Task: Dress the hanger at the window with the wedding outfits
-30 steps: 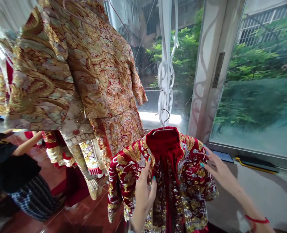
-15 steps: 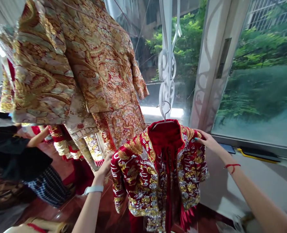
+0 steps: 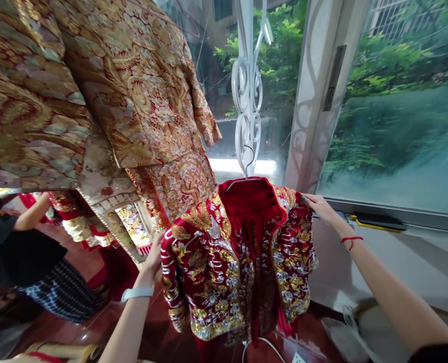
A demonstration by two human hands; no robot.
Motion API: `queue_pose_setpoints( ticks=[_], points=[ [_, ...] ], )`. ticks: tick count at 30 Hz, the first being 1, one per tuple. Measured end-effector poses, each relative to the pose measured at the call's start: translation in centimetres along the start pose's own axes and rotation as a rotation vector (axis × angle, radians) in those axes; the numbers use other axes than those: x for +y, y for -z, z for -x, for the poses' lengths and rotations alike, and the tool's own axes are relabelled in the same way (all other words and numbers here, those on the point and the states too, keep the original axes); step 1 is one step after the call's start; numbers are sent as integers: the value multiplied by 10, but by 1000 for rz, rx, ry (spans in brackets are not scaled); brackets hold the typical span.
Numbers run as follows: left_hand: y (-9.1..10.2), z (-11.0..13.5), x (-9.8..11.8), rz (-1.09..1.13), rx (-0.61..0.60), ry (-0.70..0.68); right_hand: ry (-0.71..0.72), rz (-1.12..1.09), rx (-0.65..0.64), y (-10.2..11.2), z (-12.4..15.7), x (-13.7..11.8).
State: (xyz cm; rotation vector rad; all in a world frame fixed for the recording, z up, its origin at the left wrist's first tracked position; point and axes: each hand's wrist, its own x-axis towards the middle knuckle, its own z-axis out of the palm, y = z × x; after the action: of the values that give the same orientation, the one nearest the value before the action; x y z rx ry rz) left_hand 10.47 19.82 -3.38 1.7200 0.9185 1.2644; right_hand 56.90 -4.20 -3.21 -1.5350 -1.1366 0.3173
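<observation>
A red jacket with gold and silver embroidery hangs in front of me, its front parted over red cords. It is on a thin metal hanger, whose hook rises by the white scrollwork stand. At the sleeve side on the left, my left hand is closed on the jacket's shoulder, its fingertips partly hidden behind the cloth. With thumb and fingers, my right hand pinches the opposite shoulder. A pale band is on my left wrist and a red cord on my right.
Large gold-embroidered garments hang at the upper left. The white scrollwork stand rises before the window. At the far left is a person in dark clothes. A clear plastic bag lies at the lower right.
The view has shifted, so most things sit further left. Both hands still hold the jacket's shoulders, and its lower front hangs a little differently. A white cord now shows below it.
</observation>
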Motion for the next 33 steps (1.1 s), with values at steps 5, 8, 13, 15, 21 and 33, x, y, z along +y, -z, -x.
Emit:
queue_pose_setpoints(
  ticks=[5, 8, 13, 15, 21, 33],
  points=[
    [0, -13, 13, -79, 126, -104, 67, 80, 127, 4, 6, -6],
    [-6, 0, -2, -153, 191, -132, 95, 135, 149, -13, 34, 1],
    [-10, 18, -7, -35, 78, -55, 61, 67, 117, -23, 71, 15],
    [-10, 21, 8, 33, 90, -148, 12, 11, 53, -15, 73, 18],
    [-39, 35, 23, -328, 52, -407, -4, 101, 198, -27, 77, 33],
    [-52, 24, 12, -141, 186, -308, -21, 6, 320, -14, 89, 36]
  ],
)
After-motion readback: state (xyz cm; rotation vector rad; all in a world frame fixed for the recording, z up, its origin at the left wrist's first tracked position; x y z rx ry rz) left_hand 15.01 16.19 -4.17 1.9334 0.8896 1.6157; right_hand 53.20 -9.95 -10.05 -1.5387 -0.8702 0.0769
